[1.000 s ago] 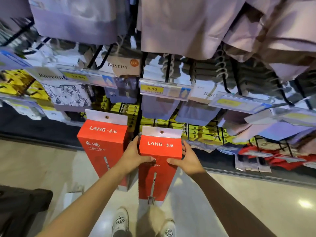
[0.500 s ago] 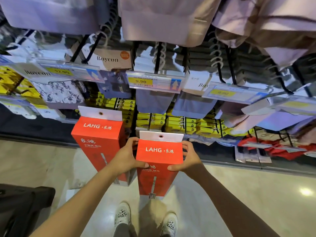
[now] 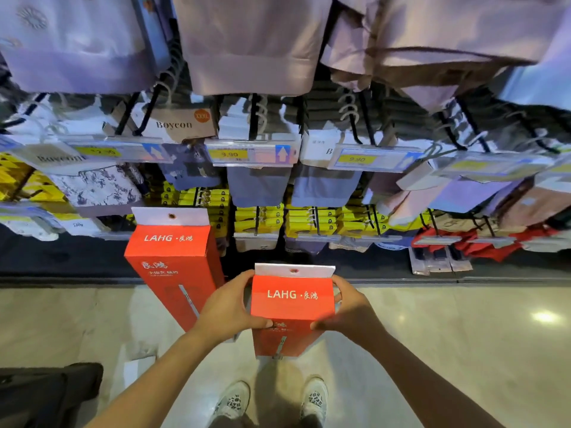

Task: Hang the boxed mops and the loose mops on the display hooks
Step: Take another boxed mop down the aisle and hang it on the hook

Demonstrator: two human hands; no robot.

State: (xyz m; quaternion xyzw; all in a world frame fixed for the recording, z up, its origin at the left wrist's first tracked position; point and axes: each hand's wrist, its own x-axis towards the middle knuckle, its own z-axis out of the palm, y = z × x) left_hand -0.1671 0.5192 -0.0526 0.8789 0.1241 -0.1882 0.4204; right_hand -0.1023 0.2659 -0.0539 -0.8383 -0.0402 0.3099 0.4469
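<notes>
A: Red carton, the boxed mop (image 3: 292, 307), held upright in both hands. Left hand (image 3: 230, 307) wraps its left side, thumb across the front; right hand (image 3: 349, 307) clamps the right side the same way. Its white hang tab (image 3: 295, 270) with the punched hole sits at the top, above the fingers.

B: Where is it against the rack?

A: Out over the floor (image 3: 463, 335), above the person's shoes (image 3: 313, 400), short of the dark base edge of the display (image 3: 370, 281). It touches nothing but the hands.

B: Anything hung so far?

A: A second boxed mop (image 3: 173, 264) sits up and to the left, its tab hole near the lower rail. I can't see the hook through it, so hung is my guess only.

B: Risks?

A: Three, as I judge it. No free hook shows; the hole may miss the tip and the card tab could crease or tear. The grip is high on a long carton, so the bottom could swing and knock the neighbouring box. Farther back, yellow packs (image 3: 259, 216), price strips (image 3: 251, 154) and hanging garments (image 3: 250, 44) crowd the rack; lifting could snag them or nudge stock off its pegs.
</notes>
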